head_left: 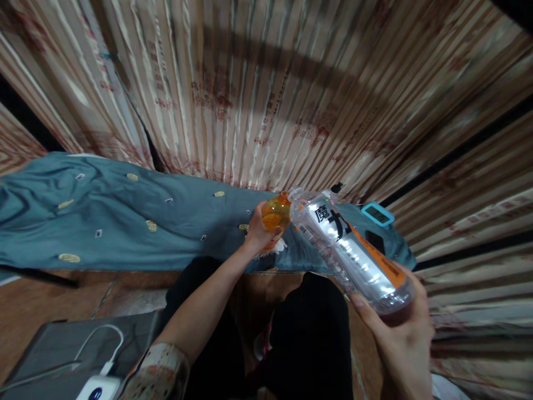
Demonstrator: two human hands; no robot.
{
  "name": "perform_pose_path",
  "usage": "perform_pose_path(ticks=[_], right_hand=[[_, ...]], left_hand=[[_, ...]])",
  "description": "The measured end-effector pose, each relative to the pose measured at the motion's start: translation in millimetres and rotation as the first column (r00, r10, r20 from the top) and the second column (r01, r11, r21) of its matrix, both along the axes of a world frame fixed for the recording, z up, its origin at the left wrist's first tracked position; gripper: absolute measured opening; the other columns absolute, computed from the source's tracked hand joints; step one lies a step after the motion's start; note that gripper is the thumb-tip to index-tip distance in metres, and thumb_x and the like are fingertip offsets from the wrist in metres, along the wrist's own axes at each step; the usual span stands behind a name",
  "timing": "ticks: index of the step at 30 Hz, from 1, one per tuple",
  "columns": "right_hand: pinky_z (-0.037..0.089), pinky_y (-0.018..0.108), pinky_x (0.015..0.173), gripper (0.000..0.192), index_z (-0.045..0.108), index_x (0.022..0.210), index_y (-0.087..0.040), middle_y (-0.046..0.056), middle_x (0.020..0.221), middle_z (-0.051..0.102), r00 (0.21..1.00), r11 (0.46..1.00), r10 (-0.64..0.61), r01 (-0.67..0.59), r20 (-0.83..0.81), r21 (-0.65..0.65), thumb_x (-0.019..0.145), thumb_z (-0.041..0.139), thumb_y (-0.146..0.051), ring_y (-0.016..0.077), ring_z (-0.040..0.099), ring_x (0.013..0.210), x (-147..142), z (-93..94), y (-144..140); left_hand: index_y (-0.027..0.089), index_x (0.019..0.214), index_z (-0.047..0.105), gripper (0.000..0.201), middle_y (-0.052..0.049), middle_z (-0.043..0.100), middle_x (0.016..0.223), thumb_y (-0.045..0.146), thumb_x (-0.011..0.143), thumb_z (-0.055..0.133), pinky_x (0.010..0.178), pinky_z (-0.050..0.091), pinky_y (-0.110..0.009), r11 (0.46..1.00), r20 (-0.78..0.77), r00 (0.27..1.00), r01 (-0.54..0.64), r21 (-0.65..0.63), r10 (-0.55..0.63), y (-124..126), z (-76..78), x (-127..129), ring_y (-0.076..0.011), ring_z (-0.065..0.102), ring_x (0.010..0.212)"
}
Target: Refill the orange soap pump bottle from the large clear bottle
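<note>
Head view: a clear bottle (pixel 352 253) is held in the right hand (pixel 402 339), which is wrapped around its bottom end. The bottle is tipped far over, and its open mouth is touching the rim of a small orange cup (pixel 276 212). The cup is held in the left hand (pixel 259 232), with the fingers closed around its side. Both things are kept up in the air, just over the near edge of the bed (pixel 125 222) and its blue cover. The cup looks partly full of orange drink, though how full cannot be told.

For this pour to go well, the cup should be kept upright and still, and the bottle mouth should be kept right over the rim. The bottle is best tipped a little at a time, so the drink does not rush out. A spill would likely land on the cover or on the dark trousers (pixel 308 328) below.

A blue-edged clock (pixel 377 213) lies near the right end of the bed.
</note>
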State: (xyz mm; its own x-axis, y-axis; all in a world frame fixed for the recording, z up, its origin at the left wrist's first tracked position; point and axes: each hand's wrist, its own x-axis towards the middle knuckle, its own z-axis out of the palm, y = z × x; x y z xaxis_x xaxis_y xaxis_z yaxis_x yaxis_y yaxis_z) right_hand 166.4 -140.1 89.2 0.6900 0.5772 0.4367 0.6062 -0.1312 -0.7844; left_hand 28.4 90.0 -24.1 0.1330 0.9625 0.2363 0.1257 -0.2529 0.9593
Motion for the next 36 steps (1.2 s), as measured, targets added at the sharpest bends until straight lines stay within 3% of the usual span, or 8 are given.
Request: perform_pose_path(ticks=[36], right_hand=[[0.055,0.040,0.089,0.088,0.055,0.134,-0.019,0.010,0.121,0.065,0.997,0.997,0.076,-0.076,0.009,0.010,0.060,0.086,-0.056,0.0266,0.065,0.104,7.9,-3.2,0.0]], left_hand=[[0.023,0.132,0.046,0.086,-0.012,0.066,0.131,0.020,0.057,0.088,0.108,0.050,-0.053,1.000,0.023,1.000,-0.014,-0.008,0.014,1.7,-1.4,0.2,-0.0316,0.065,0.122]])
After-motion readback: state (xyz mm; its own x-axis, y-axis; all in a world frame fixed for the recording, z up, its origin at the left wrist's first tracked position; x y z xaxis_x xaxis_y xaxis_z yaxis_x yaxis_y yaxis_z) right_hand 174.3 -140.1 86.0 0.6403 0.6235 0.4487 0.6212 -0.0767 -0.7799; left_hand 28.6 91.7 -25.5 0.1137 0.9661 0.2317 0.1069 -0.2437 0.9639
